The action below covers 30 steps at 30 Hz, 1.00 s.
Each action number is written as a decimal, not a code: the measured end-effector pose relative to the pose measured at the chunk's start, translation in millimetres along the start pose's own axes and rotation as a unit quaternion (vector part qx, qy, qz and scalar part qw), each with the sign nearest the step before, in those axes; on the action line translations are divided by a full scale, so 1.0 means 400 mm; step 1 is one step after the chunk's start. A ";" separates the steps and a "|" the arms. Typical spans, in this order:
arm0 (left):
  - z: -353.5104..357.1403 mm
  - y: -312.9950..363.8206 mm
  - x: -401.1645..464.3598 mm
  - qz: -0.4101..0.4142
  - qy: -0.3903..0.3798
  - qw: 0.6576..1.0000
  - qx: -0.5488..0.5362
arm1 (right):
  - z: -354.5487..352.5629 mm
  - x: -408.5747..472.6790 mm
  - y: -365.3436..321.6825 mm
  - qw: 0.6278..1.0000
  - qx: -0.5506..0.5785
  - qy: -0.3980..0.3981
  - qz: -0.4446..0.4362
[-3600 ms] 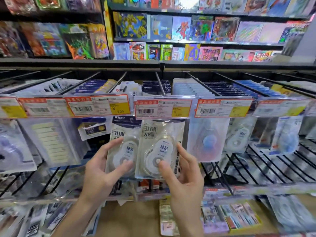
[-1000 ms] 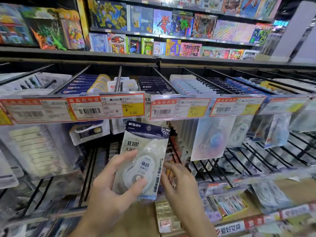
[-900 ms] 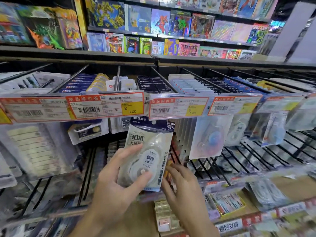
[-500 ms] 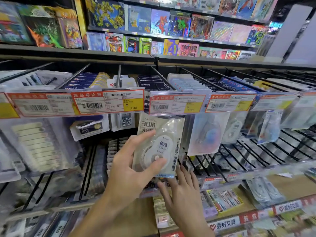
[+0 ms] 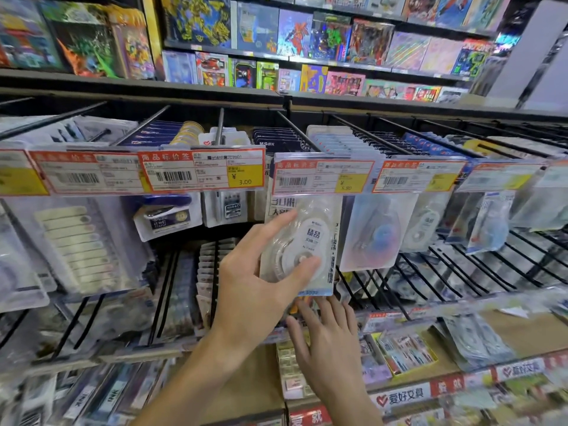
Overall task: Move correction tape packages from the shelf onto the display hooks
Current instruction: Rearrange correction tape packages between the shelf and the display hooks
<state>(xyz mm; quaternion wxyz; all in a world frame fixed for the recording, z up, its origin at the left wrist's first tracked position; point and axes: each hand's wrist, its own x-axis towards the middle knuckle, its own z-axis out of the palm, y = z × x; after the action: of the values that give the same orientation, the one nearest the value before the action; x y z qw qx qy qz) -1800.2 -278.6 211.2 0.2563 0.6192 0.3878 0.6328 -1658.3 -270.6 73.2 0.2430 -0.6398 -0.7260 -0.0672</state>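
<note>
Gripping the correction tape package (image 5: 302, 247) between thumb and fingers, the left hand (image 5: 252, 284) holds it upright, long axis vertical, printed face toward the camera and top edge tucked behind the price label (image 5: 322, 177) on the middle hook row. Just below its bottom edge, the right hand (image 5: 329, 339) reaches with straight, relaxed fingers holding nothing, toward the lower shelf (image 5: 455, 342), where loose packages lie.

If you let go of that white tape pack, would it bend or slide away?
The tape pack probably stays fairly stiff: the left hand holds it flat by thumb and fingers. Its shiny plastic front looks slippery. Probably light, too.
</note>
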 end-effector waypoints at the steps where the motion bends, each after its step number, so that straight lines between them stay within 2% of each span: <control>1: 0.004 0.004 -0.002 0.007 0.007 1.000 -0.001 | 0.002 -0.001 0.000 1.000 0.001 -0.001 -0.001; 3: 0.011 0.011 0.002 0.020 0.015 1.000 -0.002 | 0.002 0.000 -0.001 1.000 -0.002 -0.004 0.000; 18: 0.032 -0.012 -0.029 -0.046 0.013 0.998 -0.037 | -0.001 -0.004 -0.008 1.000 0.017 0.024 0.000; 24: 0.032 -0.078 -0.014 -0.009 0.006 1.000 0.001 | 0.002 -0.005 -0.009 1.000 0.000 0.012 0.003; 30: 0.050 -0.165 -0.006 -0.016 0.083 0.993 -0.077 | 0.004 -0.003 -0.009 1.000 0.000 0.019 0.003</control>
<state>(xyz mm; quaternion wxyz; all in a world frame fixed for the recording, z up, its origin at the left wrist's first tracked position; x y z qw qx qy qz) -1790.6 -239.6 154.9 0.2806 0.5366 0.3676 0.7059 -1662.2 -271.7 72.3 0.2573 -0.6405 -0.7193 -0.0788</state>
